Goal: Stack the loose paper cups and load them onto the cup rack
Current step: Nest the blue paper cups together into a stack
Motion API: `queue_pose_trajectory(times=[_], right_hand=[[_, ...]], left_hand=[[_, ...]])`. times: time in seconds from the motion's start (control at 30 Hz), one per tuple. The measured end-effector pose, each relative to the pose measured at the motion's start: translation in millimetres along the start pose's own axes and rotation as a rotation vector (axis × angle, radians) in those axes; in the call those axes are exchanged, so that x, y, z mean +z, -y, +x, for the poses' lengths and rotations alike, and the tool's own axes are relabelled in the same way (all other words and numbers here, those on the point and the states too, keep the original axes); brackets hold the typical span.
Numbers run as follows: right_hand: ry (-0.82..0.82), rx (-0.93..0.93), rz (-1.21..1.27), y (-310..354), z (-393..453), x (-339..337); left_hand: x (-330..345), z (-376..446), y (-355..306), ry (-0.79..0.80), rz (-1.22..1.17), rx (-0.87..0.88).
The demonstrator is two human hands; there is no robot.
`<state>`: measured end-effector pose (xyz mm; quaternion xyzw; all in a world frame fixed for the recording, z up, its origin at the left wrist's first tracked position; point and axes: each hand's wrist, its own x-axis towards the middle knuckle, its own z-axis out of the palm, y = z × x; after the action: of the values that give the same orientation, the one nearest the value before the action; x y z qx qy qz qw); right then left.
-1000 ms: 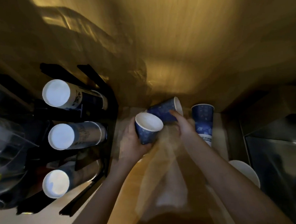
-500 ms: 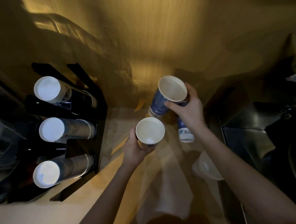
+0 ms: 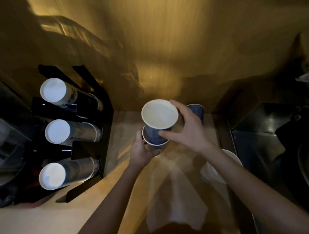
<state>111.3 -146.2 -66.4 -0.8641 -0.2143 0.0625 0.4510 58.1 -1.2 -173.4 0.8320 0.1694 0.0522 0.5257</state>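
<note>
My left hand (image 3: 141, 152) grips a blue paper cup (image 3: 156, 144) from below, mouth up. My right hand (image 3: 189, 131) holds a second blue cup (image 3: 159, 116) by its side, with its base partly seated inside the first cup. Another blue cup (image 3: 196, 111) stands on the counter behind my right hand. The black cup rack (image 3: 94, 95) stands at the left with three stacks of cups lying in it, white bases toward me: top (image 3: 53, 89), middle (image 3: 57, 131), bottom (image 3: 52, 176).
A white bowl-like object (image 3: 220, 169) sits on the wooden counter (image 3: 30, 224) under my right forearm. A dark steel sink area (image 3: 260, 137) lies to the right. A wooden wall rises behind. Dim clear containers (image 3: 3, 140) are at the far left.
My right hand has brought its cup down and left from above the counter, so its base now sits in the cup held by my left hand. The camera view has shifted slightly.
</note>
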Motion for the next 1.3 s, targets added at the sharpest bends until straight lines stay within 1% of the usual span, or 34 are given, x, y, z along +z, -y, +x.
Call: queue_pose_trajectory(times=[0.1, 0.23, 0.5, 0.6, 0.63, 0.7, 0.73, 0.77, 0.83, 0.87, 0.9, 1.0, 1.07, 1.17, 1.3], right_hand=[[0.048, 0.024, -0.093, -15, -1, 17], [0.083, -0.005, -0.232, -32, 0, 30], [0.133, 0.003, -0.339, -43, -7, 36], [0.196, -0.015, -0.396, -41, -4, 30], [0.236, 0.011, -0.359, -41, -1, 24], [0.292, 0.119, -0.145, -43, 9, 10], [0.257, 0.17, -0.047, -46, 15, 3], [0.17, 0.212, -0.014, -52, 20, -3], [-0.015, 0.319, -0.098, -72, 32, -14], [-0.072, 0.394, -0.172, -84, 38, -19], [-0.092, 0.465, -0.246, -97, 44, -23], [-0.011, 0.634, -0.436, -124, 53, -26], [0.04, 0.692, -0.462, -130, 54, -23], [0.108, 0.768, -0.335, -136, 56, -18], [0.092, 0.853, -0.008, -136, 59, -11]], left_hand=[[-1, 0, -1, -0.002, -0.007, -0.003], [0, 1, -1, -0.01, 0.0, -0.013], [2, 2, 6, -0.012, 0.038, 0.035], [2, 2, 6, -0.012, 0.037, 0.05], [2, 2, 5, -0.015, 0.031, 0.048], [2, 2, 4, -0.014, 0.028, 0.031], [1, 2, 3, -0.009, 0.028, 0.022], [1, 3, 4, 0.0, 0.029, 0.018], [0, 4, 5, 0.01, 0.037, 0.015], [0, 5, 6, 0.011, 0.047, 0.014], [-1, 5, 6, 0.012, 0.058, 0.015], [-1, 6, 8, 0.017, 0.089, 0.024], [-1, 7, 7, 0.016, 0.098, 0.023], [0, 6, 5, 0.005, 0.098, 0.017], [-1, 5, 4, 0.0, 0.1, 0.009]])
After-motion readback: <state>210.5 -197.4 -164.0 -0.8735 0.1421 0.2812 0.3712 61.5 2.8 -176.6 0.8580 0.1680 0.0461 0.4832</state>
